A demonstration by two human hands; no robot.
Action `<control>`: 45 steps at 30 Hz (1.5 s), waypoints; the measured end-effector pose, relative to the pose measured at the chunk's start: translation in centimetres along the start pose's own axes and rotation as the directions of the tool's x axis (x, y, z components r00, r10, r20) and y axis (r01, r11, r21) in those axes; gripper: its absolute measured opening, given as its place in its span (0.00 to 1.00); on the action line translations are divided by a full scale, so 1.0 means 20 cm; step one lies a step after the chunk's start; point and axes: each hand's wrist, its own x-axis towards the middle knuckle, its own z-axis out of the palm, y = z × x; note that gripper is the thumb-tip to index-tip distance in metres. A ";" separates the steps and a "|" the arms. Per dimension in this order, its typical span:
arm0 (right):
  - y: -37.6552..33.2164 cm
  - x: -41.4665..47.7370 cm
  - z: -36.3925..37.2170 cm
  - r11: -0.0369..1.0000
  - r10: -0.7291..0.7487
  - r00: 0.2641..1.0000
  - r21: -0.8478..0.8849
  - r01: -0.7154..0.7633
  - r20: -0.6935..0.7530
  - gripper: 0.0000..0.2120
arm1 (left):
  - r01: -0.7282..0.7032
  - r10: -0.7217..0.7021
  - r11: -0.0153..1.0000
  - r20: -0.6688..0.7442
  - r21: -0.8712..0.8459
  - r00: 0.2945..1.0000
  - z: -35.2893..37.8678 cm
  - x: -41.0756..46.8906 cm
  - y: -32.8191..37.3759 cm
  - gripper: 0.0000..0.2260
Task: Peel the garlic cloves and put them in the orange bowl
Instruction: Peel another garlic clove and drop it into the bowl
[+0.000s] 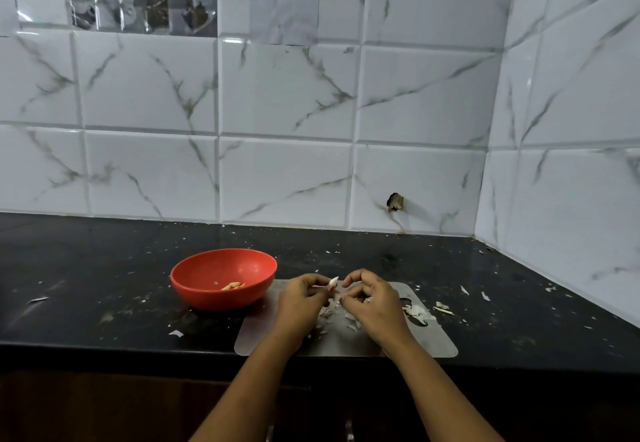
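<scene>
Left hand (304, 297), right hand (370, 299) both pinched the garlic clove (333, 282) — light, papery skin, likely slick bare; grip the ends.

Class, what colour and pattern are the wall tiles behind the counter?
White wall tiles with grey marble-like veins; the head view shows them best.

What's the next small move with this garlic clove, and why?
Probably pull the remaining skin off the garlic clove: the left hand pinches it above the cutting board, the right hand appears to pinch its tip, and it is not yet in the orange bowl with the peeled cloves.
</scene>
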 end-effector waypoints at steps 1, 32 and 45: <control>0.00 0.00 0.00 1.000 0.002 1.000 -0.007 -0.002 -0.001 0.08 | 0.013 -0.013 0.999 -0.016 -0.030 1.000 0.00 0.00 0.01 0.06; 0.01 0.07 0.09 0.742 -0.096 0.981 -0.646 0.182 0.167 0.11 | 0.070 -0.116 0.956 -0.150 -0.286 0.982 -0.05 -0.01 0.03 0.04; 0.03 0.05 0.10 0.990 -0.107 0.988 -0.102 0.095 -0.113 0.03 | 0.026 -0.040 0.983 -0.074 -0.179 0.997 -0.04 -0.01 0.02 0.03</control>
